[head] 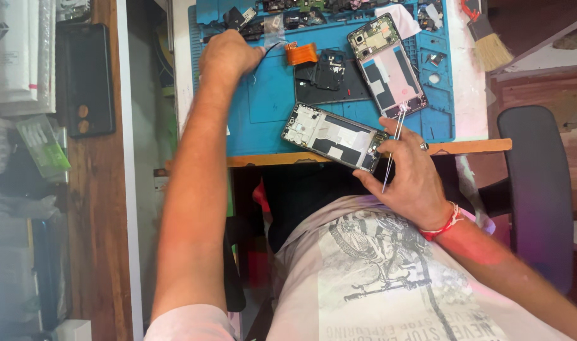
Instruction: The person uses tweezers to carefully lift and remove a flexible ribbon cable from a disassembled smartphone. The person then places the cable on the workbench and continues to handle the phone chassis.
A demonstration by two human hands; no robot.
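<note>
Blue mat, orange ribbon, red wristband.

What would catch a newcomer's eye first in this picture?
The bright blue work mat at the desk's edge, strewn with opened phones, stands out first. The right hand holds thin tweezers and one opened phone frame at the mat's near edge. The left hand reaches to the parts along the far edge.

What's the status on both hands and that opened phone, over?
Left hand reaching among parts at mat's far edge. Right hand holds tweezers, steadying opened phone frame. Second opened phone lies beside.
</note>
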